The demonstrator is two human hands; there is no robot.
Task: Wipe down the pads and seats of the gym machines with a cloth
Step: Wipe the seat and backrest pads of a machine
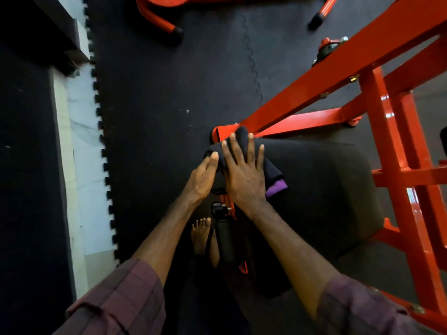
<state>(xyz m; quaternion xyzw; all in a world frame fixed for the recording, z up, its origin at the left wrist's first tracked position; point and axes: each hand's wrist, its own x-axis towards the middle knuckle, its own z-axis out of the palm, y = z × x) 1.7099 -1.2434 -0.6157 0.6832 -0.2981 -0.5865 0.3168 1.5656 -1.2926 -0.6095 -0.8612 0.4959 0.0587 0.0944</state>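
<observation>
At the near-left corner of the black seat pad point(321, 189): right hand point(244, 175) lies flat on the dark cloth point(242, 139), fingers straight and spread, pressing it onto the pad edge. Grip released, nothing pinched. Left hand point(202, 178) just beside it, fingers straight, fingertips touching the cloth's left edge and the pad's side; grip also released. Cloth is folded, black with a purple corner point(277, 188) showing by the right wrist. Its far end overlaps the red bracket where the red frame point(314, 93) meets the pad. Frame beams run diagonally up-right and cross down the right side. Below the hands: a black knob point(217, 209) and a black foam roller point(226, 243) under the pad's edge. A bare foot point(200, 235) stands on the black interlocking floor mat point(169, 93). Plaid sleeves on both forearms. Second red frame with black end caps at the top. White floor strip along the mat's left edge.
</observation>
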